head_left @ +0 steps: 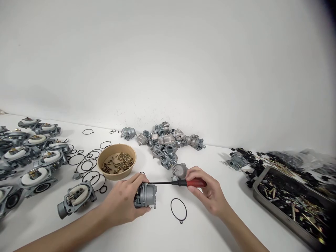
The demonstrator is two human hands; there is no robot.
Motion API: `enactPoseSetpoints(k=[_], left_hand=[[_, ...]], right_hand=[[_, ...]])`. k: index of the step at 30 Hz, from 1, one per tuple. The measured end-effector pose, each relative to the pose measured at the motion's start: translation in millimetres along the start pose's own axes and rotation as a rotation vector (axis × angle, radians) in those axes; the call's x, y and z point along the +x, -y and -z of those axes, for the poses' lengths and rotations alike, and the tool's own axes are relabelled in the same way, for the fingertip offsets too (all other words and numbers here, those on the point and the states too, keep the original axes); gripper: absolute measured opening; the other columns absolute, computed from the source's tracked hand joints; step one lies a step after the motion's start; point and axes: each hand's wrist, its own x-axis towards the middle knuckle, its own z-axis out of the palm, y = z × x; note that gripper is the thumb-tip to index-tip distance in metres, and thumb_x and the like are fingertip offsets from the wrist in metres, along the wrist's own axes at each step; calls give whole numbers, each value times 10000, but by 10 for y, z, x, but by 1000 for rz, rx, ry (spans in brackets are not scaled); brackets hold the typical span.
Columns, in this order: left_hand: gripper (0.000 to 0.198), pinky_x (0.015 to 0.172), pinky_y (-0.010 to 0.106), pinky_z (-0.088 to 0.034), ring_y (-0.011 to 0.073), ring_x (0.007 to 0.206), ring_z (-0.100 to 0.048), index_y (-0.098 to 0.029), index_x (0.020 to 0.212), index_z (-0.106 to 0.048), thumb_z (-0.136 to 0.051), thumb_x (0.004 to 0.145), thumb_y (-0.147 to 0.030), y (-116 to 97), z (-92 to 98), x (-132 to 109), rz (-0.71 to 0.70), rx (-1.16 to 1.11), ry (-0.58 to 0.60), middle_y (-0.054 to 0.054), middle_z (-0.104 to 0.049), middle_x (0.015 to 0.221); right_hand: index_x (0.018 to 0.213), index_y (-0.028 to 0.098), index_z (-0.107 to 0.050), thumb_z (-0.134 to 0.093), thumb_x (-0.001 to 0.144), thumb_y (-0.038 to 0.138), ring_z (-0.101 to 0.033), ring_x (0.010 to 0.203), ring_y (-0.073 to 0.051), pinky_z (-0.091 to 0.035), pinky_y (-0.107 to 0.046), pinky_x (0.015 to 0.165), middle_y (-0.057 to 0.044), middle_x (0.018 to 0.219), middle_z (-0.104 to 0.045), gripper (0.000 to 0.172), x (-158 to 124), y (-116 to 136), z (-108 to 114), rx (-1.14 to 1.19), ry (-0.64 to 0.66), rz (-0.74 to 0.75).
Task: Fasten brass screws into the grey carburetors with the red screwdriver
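"Grip and place?"
"Carburetor [149,196] in curled left hand [123,199], lower centre of frame; red screwdriver [196,182] in closed right hand [208,191], tip at carburetor's upper edge."
"Good technique?"
"Brace firmly, keeping screwdriver straight."

Metal part [148,196] half hidden by the left hand [126,199], screwdriver [181,182] tip too small to make out, its red handle [196,182] partly covered by the right hand [208,192], forearms [70,229] cut off below, another metal piece [9,200] cut by the left edge, jumbled bits [296,210] in the tray [275,214] indistinct
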Motion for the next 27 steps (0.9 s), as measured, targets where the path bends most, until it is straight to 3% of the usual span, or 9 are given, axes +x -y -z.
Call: enactPoseSetpoints(k=[4, 6, 9, 12, 15, 18, 21, 24, 27], left_hand=[[532, 796, 397, -541, 291, 982, -725, -283, 1198, -485, -811, 779, -316, -3, -7, -12, -7, -3, -4, 63, -677, 1270], [538, 802, 397, -540, 290, 979, -725, -281, 1202, -483, -813, 778, -318, -3, -8, -14, -15, -2, -17, 69, -676, 1273], [535, 790, 396, -541, 292, 981, -724, -278, 1198, -484, -812, 777, -318, -5, -2, -8, -12, 2, -12, 68, -675, 1271], [525, 774, 396, -539, 299, 992, -723, -275, 1193, -484, -806, 780, -310, -7, 6, 3, -2, 11, 2, 67, -675, 1266], [526, 783, 402, -542, 301, 996, -722, -275, 1190, -480, -808, 781, -319, -5, 1, 5, -4, 3, 1, 67, -674, 1263], [531, 808, 407, -544, 305, 1017, -719, -278, 1194, -473, -806, 783, -318, 1, -12, -2, -17, -11, -9, 71, -667, 1284], [533, 829, 412, -541, 302, 1019, -721, -284, 1204, -466, -799, 789, -301, 6, -18, -8, -16, -14, -15, 67, -665, 1290], [541, 822, 410, -542, 301, 1012, -722, -288, 1209, -467, -807, 789, -314, 8, -16, -5, -16, -18, -13, 64, -667, 1286], [537, 803, 398, -543, 295, 992, -726, -287, 1205, -473, -810, 787, -321, 6, -13, -3, -17, -23, -12, 64, -672, 1270]], right_hand=[[1072, 238, -668, -449, 1099, 370, -512, 558, -147, -437, -267, 533, -11, 715, -597, 257, -21, -99, -42, -81, -27, -132], [1151, 244, -673, -424, 1105, 375, -515, 586, -149, -457, -271, 553, -30, 784, -620, 285, -20, -95, -44, -78, -11, -144], [1203, 252, -679, -525, 1060, 383, -561, 686, -167, -467, -274, 544, -106, 1060, -637, 248, -9, -10, 0, 0, 55, -91], [1195, 249, -681, -608, 1015, 353, -596, 752, -193, -446, -265, 514, -129, 1110, -627, 220, -15, 44, 43, 36, 71, -41], [1146, 244, -673, -544, 1056, 332, -540, 609, -154, -417, -264, 498, -73, 904, -662, 180, -38, -6, 17, -33, -19, -46], [1138, 251, -668, -434, 1103, 346, -426, 507, -128, -403, -265, 500, -3, 716, -600, 254, -43, -79, -48, -122, -52, -102], [1209, 254, -646, -438, 1099, 373, -522, 610, -151, -460, -272, 559, -34, 827, -630, 264, -22, -80, -67, -69, -8, -156], [1246, 254, -636, -557, 1042, 378, -568, 658, -157, -459, -261, 522, -93, 1043, -648, 251, -9, -25, -25, 9, 54, -121], [1228, 248, -647, -623, 1004, 359, -603, 654, -166, -456, -253, 487, -101, 1029, -654, 252, -24, 13, 12, 21, 49, -64]])
